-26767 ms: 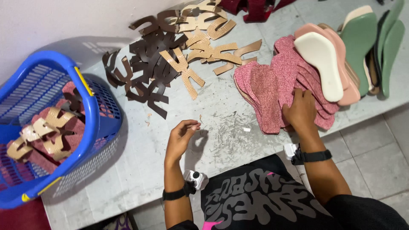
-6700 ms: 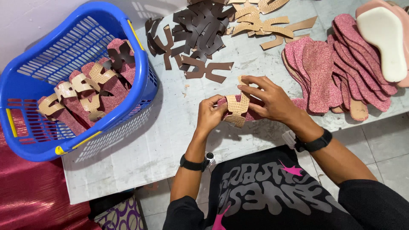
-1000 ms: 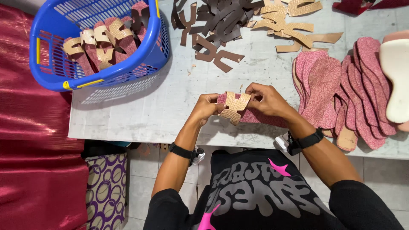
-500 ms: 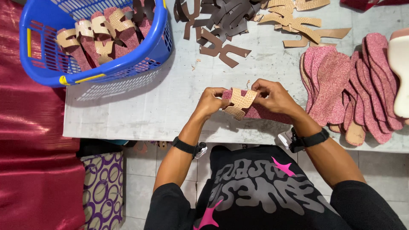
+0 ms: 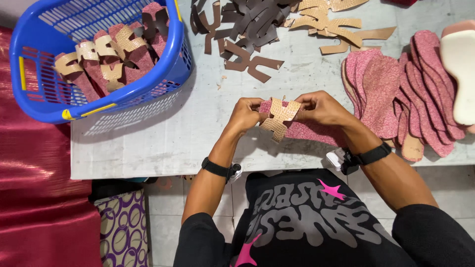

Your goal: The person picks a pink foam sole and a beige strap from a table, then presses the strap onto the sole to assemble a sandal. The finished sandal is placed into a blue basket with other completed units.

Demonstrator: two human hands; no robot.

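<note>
Both of my hands hold one pink insole (image 5: pixel 311 132) with a tan textured strap piece (image 5: pixel 278 117) laid across it, just above the grey table (image 5: pixel 208 118). My left hand (image 5: pixel 246 113) pinches the strap's left end against the insole. My right hand (image 5: pixel 319 107) grips the strap's right end and the insole's edge. Most of the insole is hidden under my right hand and wrist.
A blue basket (image 5: pixel 106 96) at the far left holds several insoles with straps on. Dark brown strap pieces (image 5: pixel 242 29) and tan strap pieces (image 5: pixel 336 24) lie at the back. A stack of pink insoles (image 5: pixel 396 89) and a cream sole (image 5: pixel 460 74) sit at the right. Red cloth (image 5: pixel 34 198) lies left.
The view has shifted slightly between frames. My hands stay closed on the same insole and strap at the table's middle, with little change in grip.
</note>
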